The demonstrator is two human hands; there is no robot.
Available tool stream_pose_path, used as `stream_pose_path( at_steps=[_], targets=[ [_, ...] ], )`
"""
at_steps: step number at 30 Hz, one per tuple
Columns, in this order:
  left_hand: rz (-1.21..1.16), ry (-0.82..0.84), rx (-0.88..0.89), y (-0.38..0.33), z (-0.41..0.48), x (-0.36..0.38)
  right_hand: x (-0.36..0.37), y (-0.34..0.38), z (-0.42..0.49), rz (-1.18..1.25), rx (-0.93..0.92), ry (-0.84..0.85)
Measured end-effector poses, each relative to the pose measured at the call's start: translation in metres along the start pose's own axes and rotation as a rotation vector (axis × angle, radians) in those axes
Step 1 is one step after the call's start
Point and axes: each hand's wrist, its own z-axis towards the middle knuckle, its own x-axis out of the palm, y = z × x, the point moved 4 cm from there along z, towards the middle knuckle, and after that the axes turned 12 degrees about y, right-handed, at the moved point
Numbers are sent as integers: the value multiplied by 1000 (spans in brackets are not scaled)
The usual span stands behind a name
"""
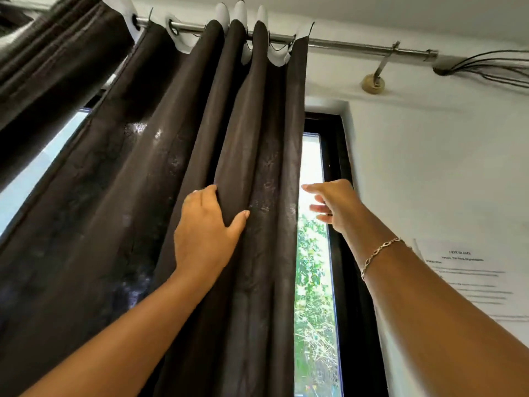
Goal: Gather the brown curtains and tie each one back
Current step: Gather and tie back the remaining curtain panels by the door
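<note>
I'm pinching one fold of the brown curtain (pixel 148 173), hanging from the rod (pixel 352 44), in my left grip (pixel 204 232). My right grip (pixel 336 206) is reaching beside its edge, fingers spread and empty. Tugging this single fold is, I reckon, risking the other pleats slipping loose.

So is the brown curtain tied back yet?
Not yet. The brown curtain hangs loose from the rod, no tie shows around it; the left hand only grips one fold.

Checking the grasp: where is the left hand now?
Head view, centre: the left hand grips a fold of the curtain, left of the right hand by the window.
</note>
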Motion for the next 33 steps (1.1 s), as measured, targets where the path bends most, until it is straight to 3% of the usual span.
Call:
stream_pose_path(
  at_steps=[8,10,14,18,24,28,33],
  targets=[
    [132,41,-142,-2,4,7,52,-20,-13,42,-4,347],
    [123,32,-152,1,0,7,59,-18,-10,47,-103,243],
    [58,69,-65,-6,-8,16,53,-22,-6,-168,-196,-42],
    [67,186,-40,-28,-13,46,35,-41,-2,82,-138,8],
    [2,358,68,-95,-14,116,-23,-58,7,-22,-129,-13],
    [-13,389,143,-151,-10,153,-80,-60,9,28,-96,-7],
    [-131,414,257,-208,-24,179,-137,-46,-1,-150,-72,-3]
  ],
)
